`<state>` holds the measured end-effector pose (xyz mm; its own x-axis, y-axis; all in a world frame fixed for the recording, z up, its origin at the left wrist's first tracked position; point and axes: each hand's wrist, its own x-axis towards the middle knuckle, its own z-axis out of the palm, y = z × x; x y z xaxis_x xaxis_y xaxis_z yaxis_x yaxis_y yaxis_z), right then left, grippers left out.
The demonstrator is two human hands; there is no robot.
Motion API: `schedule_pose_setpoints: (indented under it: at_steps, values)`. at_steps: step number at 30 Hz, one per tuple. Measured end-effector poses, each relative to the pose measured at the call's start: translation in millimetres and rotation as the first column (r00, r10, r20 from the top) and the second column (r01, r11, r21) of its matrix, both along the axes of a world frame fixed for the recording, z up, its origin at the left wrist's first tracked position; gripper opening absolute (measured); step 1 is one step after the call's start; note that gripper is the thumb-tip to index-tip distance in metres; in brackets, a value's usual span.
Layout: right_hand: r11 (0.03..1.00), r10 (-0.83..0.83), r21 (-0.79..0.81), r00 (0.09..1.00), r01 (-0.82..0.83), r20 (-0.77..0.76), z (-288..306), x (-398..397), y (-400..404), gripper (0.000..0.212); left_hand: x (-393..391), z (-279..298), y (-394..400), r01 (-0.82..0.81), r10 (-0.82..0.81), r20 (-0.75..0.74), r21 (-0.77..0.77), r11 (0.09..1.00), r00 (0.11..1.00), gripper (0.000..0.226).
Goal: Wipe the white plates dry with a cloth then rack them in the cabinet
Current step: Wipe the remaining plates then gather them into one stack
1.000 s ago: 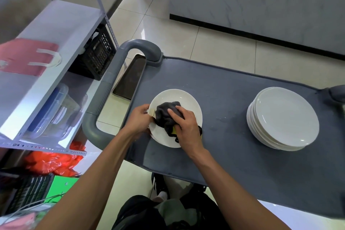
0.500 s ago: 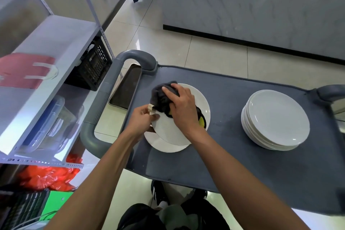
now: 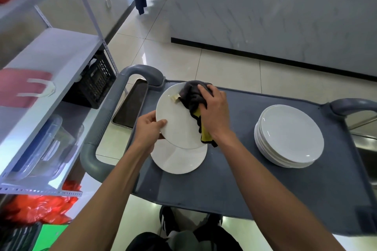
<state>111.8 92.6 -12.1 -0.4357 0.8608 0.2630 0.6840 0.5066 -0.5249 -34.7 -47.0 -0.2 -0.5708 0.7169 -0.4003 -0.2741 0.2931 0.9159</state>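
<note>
My left hand (image 3: 150,128) grips the near left rim of a white plate (image 3: 177,120), holding it tilted above the cart. My right hand (image 3: 214,112) clutches a dark grey cloth with a yellow edge (image 3: 192,96) and presses it on the plate's far right part. Another white plate (image 3: 179,159) lies flat on the grey cart mat (image 3: 234,179) right below the raised one. At the right of the cart stands a stack of white plates (image 3: 289,134).
The cart has a grey handle (image 3: 106,120) at its left end. A white metal shelf rack (image 3: 40,79) stands to the left, holding a pink bag (image 3: 22,87), a black crate (image 3: 91,85) and clear plastic boxes (image 3: 44,149). A marble counter wall (image 3: 275,10) lies beyond.
The plate has been lifted off the one beneath it and tilted up. My right hand has moved the cloth toward the plate's far edge. My left hand has shifted to the near rim.
</note>
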Motion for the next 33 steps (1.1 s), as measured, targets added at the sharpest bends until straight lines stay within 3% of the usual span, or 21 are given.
schedule_pose_setpoints:
  at_steps: [10,16,25,33]
  values:
    - [0.993,0.007,-0.117,0.999,-0.011,-0.031,-7.4,17.0,-30.3,0.052,1.1,10.6,11.7,-0.171,0.169,0.041,0.069,0.983,0.985,0.027]
    - [0.988,0.046,-0.139,0.991,-0.063,-0.124,-4.8,5.4,-64.1,0.052,7.5,18.0,17.3,-0.209,0.204,0.056,0.120,0.971,0.977,0.026]
    - [0.989,0.141,-0.020,0.978,-0.146,-0.156,-6.0,10.3,-80.2,0.051,12.3,24.2,12.8,-0.245,0.234,0.083,0.161,0.956,0.969,0.021]
    - [0.994,0.043,0.101,0.993,-0.032,-0.107,1.8,25.9,-44.0,0.052,4.6,33.4,11.2,-0.231,0.221,0.077,0.157,0.960,0.972,0.031]
